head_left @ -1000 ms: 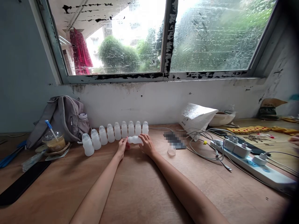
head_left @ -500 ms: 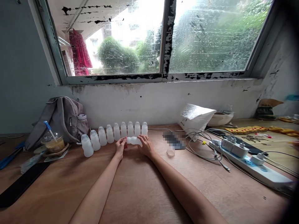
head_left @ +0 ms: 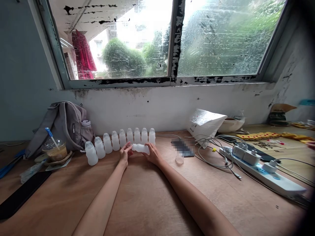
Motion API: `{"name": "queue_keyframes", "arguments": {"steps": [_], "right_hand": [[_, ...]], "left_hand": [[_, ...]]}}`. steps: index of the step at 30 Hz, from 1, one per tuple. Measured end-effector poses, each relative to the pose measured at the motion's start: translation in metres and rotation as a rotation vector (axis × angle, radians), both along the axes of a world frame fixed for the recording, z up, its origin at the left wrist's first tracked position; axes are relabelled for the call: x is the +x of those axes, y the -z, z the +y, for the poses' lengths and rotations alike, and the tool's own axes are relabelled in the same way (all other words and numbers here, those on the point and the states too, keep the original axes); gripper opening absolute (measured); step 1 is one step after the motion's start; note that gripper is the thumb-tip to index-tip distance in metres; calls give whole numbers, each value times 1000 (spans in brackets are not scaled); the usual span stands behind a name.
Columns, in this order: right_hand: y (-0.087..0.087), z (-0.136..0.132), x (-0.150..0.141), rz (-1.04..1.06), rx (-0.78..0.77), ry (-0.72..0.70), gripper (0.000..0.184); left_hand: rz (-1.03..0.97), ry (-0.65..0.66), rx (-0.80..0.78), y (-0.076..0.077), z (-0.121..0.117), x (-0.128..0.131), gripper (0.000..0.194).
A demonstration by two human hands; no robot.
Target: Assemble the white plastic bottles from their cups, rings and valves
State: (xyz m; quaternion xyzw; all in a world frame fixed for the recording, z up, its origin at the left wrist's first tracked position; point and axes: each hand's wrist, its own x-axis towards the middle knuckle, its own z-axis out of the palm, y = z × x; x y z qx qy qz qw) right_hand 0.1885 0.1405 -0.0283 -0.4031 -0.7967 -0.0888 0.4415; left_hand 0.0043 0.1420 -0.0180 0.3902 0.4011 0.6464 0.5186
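A small translucent white bottle (head_left: 141,148) lies on its side just above the wooden table, held between both hands. My right hand (head_left: 153,153) grips its body from the right. My left hand (head_left: 124,152) has its fingers closed at the bottle's neck end. Behind them, several matching capped bottles (head_left: 115,141) stand upright in a curved row near the wall. A small clear cap (head_left: 179,159) lies on the table to the right of my right hand.
A grey backpack (head_left: 64,123) and an iced drink cup (head_left: 55,148) sit at the left. A white bag (head_left: 204,123), tangled cables (head_left: 216,149) and a white power strip (head_left: 268,173) lie at the right. A black flat object (head_left: 19,196) rests near the left edge.
The hands and the bottle stay almost in place; my left fingers have shifted slightly at the bottle's neck. The view has drifted a little.
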Motion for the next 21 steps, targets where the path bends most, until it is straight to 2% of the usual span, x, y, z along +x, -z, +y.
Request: {"name": "queue_keyframes", "arguments": {"steps": [11, 14, 17, 21], "right_hand": [[-3, -5, -2, 48, -29, -42, 35], [-9, -10, -4, 245, -230, -101, 36], [-13, -9, -5, 439, -443, -95, 26], [-11, -2, -4, 524, -617, -77, 40]], "left_hand": [[-7, 14, -40, 7, 8, 0, 35], [4, 26, -22, 7, 7, 0, 36], [21, 60, -10, 5, 5, 1, 38], [35, 112, -3, 0, 0, 2, 41]]}}
